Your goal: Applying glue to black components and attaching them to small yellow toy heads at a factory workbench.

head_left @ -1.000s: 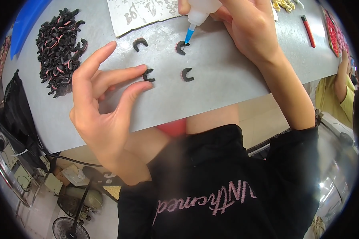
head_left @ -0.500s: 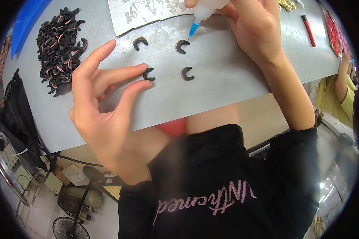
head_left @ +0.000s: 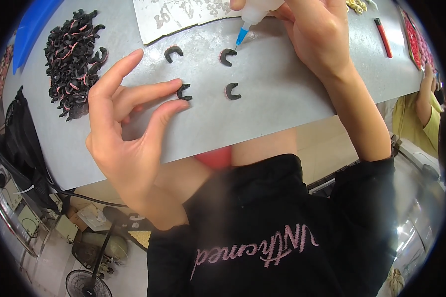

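A white squeeze bottle point(head_left: 255, 15) with a blue nozzle point(head_left: 241, 36) and a thin needle is gripped, tip down, in my right hand point(head_left: 322, 37). The needle's end meets the upper arm of a small black C-shaped piece point(head_left: 226, 57) with a pinkish outer edge. My left hand point(head_left: 126, 111) has another black C-shaped piece point(head_left: 184, 92) between thumb and a fingertip, on the table, while its index finger points away. Two similar pieces lie apart: one curved piece point(head_left: 173, 53) at upper left, one C-shaped piece point(head_left: 233, 91) below the needle.
A heap of black and pink pieces point(head_left: 72, 69) lies left on the grey metal table point(head_left: 262, 111). Behind is a stained white board point(head_left: 156, 22); a blue tray edge point(head_left: 32, 37) stands far left. A red pen-like tool point(head_left: 383, 38) lies right, near another person's arm point(head_left: 425, 94).
The needle tip has shifted very slightly right along the same piece's upper arm. My left hand and the other pieces stay practically in place.
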{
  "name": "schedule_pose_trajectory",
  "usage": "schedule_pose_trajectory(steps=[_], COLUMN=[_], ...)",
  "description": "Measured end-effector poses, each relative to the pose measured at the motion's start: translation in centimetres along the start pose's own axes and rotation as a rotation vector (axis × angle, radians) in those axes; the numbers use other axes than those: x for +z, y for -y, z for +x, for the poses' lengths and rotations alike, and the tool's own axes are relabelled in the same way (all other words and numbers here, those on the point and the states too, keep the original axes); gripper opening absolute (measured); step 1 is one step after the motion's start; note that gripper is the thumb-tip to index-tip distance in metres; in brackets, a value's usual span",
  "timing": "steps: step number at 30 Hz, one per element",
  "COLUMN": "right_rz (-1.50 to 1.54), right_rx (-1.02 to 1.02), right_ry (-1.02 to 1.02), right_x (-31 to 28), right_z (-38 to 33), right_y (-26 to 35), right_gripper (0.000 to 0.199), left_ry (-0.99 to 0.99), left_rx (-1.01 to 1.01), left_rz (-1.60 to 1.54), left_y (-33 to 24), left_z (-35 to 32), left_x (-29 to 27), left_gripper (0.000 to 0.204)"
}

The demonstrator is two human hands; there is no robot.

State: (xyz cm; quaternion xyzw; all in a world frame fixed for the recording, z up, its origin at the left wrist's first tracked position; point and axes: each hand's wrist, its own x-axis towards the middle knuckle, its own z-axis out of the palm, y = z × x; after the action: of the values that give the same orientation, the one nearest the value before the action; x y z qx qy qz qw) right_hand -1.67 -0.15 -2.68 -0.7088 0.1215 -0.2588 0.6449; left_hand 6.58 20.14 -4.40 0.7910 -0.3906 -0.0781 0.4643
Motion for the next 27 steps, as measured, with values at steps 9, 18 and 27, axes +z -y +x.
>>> schedule_pose_trajectory(steps=[9,18,27], right_rz=[-0.066,0.204,-0.874], right_rx=[-0.026,-0.149,-0.398], right_ry=[-0.001,-0.334,0.107], right_x=[-0.4,-0.5,-2.4], right_z=[-0.2,1.5,-2.3], right_y=[0.2,0.9,-0.9], right_gripper=[0.028,0.033,0.030], left_ry=[0.002,0.031,0.079], left_rx=[-0.004,0.011,0.100], left_rz=[0.000,0.018,-0.012], left_y=[-0.1,-0.3,-0.5], left_z=[-0.1,-0.1,-0.4], left_x=[0.1,-0.6,-0.5], left_gripper=[0.058,0.053,0.058])
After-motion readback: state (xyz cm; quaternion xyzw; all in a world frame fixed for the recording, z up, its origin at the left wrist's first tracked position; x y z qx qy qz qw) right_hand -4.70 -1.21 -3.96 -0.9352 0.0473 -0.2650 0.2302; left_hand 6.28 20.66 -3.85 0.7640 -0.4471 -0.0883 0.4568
